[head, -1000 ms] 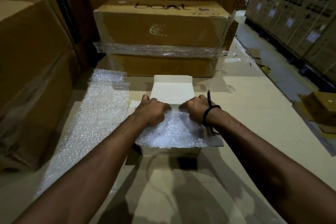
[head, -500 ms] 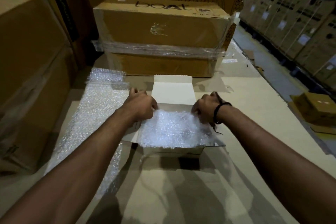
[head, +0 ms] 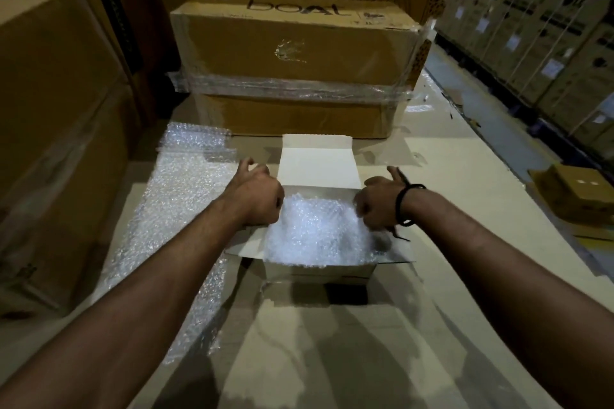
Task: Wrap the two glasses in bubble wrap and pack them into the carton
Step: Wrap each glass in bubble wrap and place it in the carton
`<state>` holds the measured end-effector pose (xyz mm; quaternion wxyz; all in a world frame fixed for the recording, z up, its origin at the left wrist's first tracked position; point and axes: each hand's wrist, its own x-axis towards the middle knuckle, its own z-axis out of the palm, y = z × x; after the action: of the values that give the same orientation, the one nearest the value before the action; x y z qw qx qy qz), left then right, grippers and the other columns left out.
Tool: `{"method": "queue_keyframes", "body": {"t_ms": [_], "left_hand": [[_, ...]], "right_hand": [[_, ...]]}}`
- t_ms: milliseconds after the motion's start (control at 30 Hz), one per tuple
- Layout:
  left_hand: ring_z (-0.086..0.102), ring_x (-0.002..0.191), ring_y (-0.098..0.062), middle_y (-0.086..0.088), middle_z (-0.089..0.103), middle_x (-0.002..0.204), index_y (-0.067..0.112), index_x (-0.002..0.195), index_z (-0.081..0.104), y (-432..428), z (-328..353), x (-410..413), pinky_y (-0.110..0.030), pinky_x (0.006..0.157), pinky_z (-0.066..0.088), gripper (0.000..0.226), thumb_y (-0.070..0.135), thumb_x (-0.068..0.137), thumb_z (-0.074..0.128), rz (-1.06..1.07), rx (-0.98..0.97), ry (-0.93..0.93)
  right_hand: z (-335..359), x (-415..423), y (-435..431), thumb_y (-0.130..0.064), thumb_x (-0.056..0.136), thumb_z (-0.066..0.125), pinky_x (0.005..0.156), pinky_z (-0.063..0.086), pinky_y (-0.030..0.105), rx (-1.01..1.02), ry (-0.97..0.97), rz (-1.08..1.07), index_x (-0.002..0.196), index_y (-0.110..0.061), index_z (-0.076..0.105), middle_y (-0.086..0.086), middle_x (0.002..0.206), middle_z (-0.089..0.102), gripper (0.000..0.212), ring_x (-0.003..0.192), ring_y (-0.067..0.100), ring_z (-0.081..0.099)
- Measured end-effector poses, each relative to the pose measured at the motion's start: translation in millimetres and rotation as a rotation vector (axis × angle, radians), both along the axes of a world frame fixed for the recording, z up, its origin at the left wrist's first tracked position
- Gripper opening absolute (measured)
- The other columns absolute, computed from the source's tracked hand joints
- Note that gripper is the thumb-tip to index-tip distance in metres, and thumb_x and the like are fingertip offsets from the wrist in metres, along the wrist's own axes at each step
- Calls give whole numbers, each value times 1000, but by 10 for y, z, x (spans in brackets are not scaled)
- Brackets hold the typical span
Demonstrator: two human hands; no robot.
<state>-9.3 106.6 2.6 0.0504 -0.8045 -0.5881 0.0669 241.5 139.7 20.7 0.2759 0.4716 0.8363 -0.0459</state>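
Observation:
A small white carton (head: 319, 271) stands open in front of me, its lid flap (head: 319, 163) raised at the back and its side flaps spread flat. Crumpled bubble wrap (head: 315, 236) fills it to the top, and no glass shows through. My left hand (head: 257, 197) sits at the carton's left edge with its thumb lifted and its fingers curled into the wrap's left side. At the right edge, my right hand (head: 377, 206), with a black band on its wrist, curls its fingers into the wrap's right side.
A loose sheet of bubble wrap (head: 179, 206) lies flat to the left of the carton. A large taped brown box (head: 295, 63) stands right behind it, and tall cartons (head: 56, 116) wall in the left. A small brown box (head: 578, 192) sits at the right.
Both hands have moved apart, from the middle of the bubble wrap out to the carton's left and right edges. The view has tilted slightly.

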Motion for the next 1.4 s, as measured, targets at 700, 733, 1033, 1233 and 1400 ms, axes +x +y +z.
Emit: {"method": "queue_keyframes", "body": {"t_ms": [700, 733, 1033, 1233, 1400], "left_hand": [[24, 142, -27, 1, 41, 150, 28, 102, 71, -427, -14, 152, -58, 112, 3, 52, 72, 78, 56, 17, -170, 111], [19, 144, -28, 1, 36, 155, 29, 101, 72, -451, -1, 123, -58, 113, 1, 52, 73, 80, 53, 43, -196, 68], [21, 143, -35, -6, 38, 152, 26, 131, 58, -503, -157, 370, -62, 114, 2, 98, 94, 62, 44, 166, -181, 120], [8, 148, -32, -5, 25, 160, 27, 114, 69, -521, -86, 261, -61, 113, -4, 68, 80, 79, 44, 106, -256, 45], [5, 148, -27, 0, 23, 160, 34, 117, 68, -534, 78, 124, -57, 115, -6, 36, 43, 83, 62, 91, -383, -28]], "right_hand": [[-165, -130, -513, -71, 74, 58, 106, -16, 66, 147, -140, -14, 123, -22, 58, 11, 158, 14, 70, 146, 29, -9], [-122, -97, -534, -73, 74, 55, 108, -15, 66, 140, -109, -35, 124, -22, 57, 9, 158, 14, 71, 147, 28, -9], [-29, -222, -602, -81, 72, 47, 110, -9, 66, 168, 4, -108, 137, -24, 46, 5, 155, 26, 86, 147, 27, 6], [-199, -207, -644, -77, 75, 47, 110, -8, 66, 167, -36, -93, 131, -23, 50, 7, 151, 31, 78, 146, 27, 8], [-273, -225, -632, -79, 72, 49, 109, -8, 66, 176, -19, -140, 127, -23, 53, 7, 151, 30, 79, 146, 27, 6]]}}
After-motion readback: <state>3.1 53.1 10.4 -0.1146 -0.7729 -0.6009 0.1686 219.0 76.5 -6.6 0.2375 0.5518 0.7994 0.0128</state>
